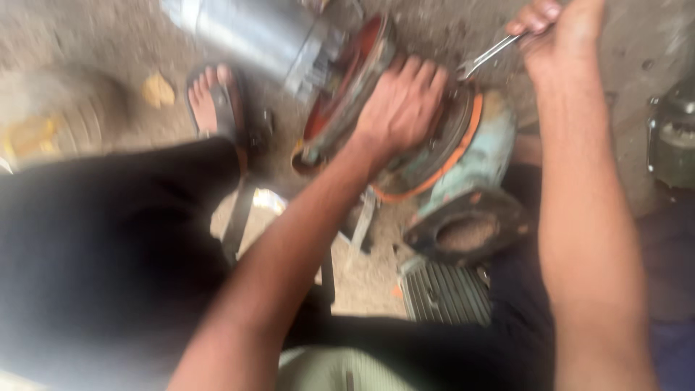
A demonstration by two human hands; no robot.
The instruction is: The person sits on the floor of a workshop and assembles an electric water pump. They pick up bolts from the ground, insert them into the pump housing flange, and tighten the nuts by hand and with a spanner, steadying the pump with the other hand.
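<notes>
A worn pump lies on the dirt floor: a pale blue-green casing with an orange gasket ring, a red-brown flange and a shiny grey cylinder behind. My left hand clamps down on the round body where casing and flange meet. My right hand grips a metal open-ended wrench, whose jaw points at the top edge of the casing. The picture is motion-blurred.
My sandalled foot rests on the ground left of the pump, my dark trouser leg below it. A ribbed grey motor housing lies under the casing's dark round port. Another grey-green machine part stands at the right edge.
</notes>
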